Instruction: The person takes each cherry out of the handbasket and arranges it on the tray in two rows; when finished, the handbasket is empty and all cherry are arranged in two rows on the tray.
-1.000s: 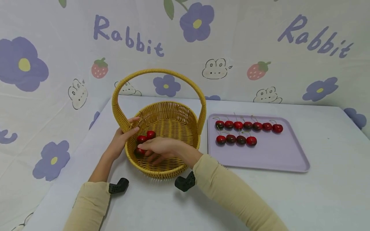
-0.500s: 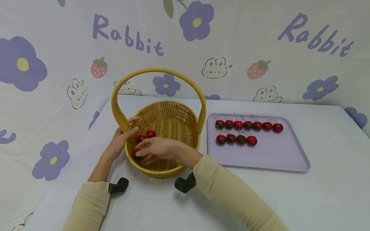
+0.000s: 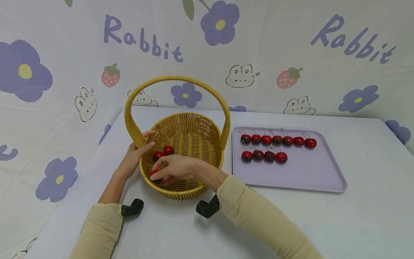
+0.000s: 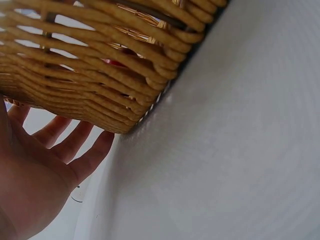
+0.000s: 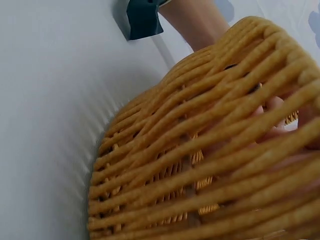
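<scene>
In the head view a yellow woven basket (image 3: pixel 200 144) with a tall arched handle stands left of centre. My left hand (image 3: pixel 132 158) holds its left rim by the handle's foot; the left wrist view has those fingers (image 4: pixel 75 142) against the outer weave. Reaching inside, my right hand (image 3: pixel 178 167) pinches a cherry (image 3: pixel 154 175) between thumb and forefinger, low by the near left wall. Much of that cherry is hidden by the fingers. Two red cherries (image 3: pixel 168 150) lie just beyond it in the basket. The right wrist view shows mostly basket weave (image 5: pixel 200 150), covering most of the hand.
A lilac tray (image 3: pixel 310 176) lies right of the basket, with several stemmed cherries (image 3: pixel 266 139) in two rows. All stands on a white table (image 3: pixel 372 172) before a printed cloth (image 3: pixel 207 54). Dark wrist devices (image 3: pixel 208 207) sit under both forearms.
My right fingers have shifted slightly toward the near left wall and closed round the cherry, which moved a little left, then nearer. The left hand and basket stay put.
</scene>
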Action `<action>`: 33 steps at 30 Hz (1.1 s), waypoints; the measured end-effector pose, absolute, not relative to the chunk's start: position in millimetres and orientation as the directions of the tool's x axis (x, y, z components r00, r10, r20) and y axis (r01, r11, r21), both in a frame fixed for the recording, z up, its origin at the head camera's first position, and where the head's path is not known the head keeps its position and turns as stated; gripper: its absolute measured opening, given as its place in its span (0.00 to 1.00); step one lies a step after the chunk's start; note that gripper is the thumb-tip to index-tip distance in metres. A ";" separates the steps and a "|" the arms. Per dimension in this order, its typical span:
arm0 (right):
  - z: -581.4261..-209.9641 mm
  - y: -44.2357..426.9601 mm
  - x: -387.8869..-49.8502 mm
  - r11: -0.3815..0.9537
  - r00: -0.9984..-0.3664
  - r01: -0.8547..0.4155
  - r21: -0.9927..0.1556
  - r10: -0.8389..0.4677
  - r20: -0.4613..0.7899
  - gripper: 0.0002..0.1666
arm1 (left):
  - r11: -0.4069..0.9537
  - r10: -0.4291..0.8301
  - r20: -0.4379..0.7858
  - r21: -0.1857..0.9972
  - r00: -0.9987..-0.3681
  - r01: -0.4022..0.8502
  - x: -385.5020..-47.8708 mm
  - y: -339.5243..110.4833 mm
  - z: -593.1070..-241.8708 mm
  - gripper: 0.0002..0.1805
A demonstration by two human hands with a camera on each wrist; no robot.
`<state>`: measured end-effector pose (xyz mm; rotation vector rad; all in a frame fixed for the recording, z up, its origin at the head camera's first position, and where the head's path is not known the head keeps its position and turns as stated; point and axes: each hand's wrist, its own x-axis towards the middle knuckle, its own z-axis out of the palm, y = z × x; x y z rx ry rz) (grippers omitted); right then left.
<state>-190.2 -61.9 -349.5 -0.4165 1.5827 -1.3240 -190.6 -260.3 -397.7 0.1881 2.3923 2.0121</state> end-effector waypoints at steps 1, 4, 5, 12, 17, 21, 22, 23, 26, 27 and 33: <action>-349.9 -61.0 -190.4 0.350 -0.461 0.301 -0.887 -0.761 -0.456 0.15 | 0.168 0.098 0.067 0.982 -0.993 0.083 -190.6 -260.4 -397.7 0.28; -349.9 -55.7 -191.2 0.367 -0.497 0.256 -0.894 -0.744 -0.447 0.17 | 0.172 0.098 0.056 0.982 -0.994 0.073 -190.6 -260.4 -397.7 0.28; -349.6 -53.1 -191.6 0.363 -0.504 0.255 -0.896 -0.741 -0.443 0.19 | 0.172 0.099 0.053 0.983 -0.994 0.069 -190.5 -260.3 -397.8 0.28; -341.7 -26.7 -196.8 0.320 -0.509 0.272 -0.907 -0.752 -0.418 0.24 | 0.173 0.098 0.037 0.983 -0.994 0.054 -190.6 -259.9 -397.7 0.29; -335.9 -7.2 -202.1 0.238 -0.458 0.372 -0.897 -0.793 -0.401 0.24 | 0.169 0.100 0.041 0.984 -0.994 0.058 -190.6 -260.7 -397.9 0.30; -334.5 4.1 -206.2 0.177 -0.445 0.444 -0.878 -0.807 -0.388 0.25 | 0.167 0.100 0.044 0.984 -0.994 0.060 -190.7 -261.6 -398.7 0.30; -334.0 6.4 -206.6 0.171 -0.453 0.447 -0.878 -0.803 -0.388 0.26 | 0.165 0.100 0.043 0.985 -0.994 0.060 -190.7 -261.8 -399.0 0.30; -333.6 8.8 -207.1 0.168 -0.462 0.442 -0.881 -0.799 -0.384 0.26 | 0.165 0.100 0.042 0.985 -0.994 0.059 -190.7 -261.9 -399.1 0.30; -331.8 16.2 -207.3 0.162 -0.489 0.418 -0.894 -0.789 -0.372 0.27 | 0.163 0.099 0.042 0.985 -0.994 0.058 -190.5 -261.8 -399.0 0.30; -331.4 18.9 -207.3 0.160 -0.497 0.408 -0.899 -0.787 -0.366 0.27 | 0.163 0.100 0.043 0.985 -0.994 0.059 -190.4 -261.6 -398.8 0.30; -323.9 38.9 -204.7 0.120 -0.537 0.361 -0.925 -0.784 -0.311 0.23 | 0.166 0.099 0.043 0.984 -0.994 0.060 -189.8 -260.3 -397.7 0.29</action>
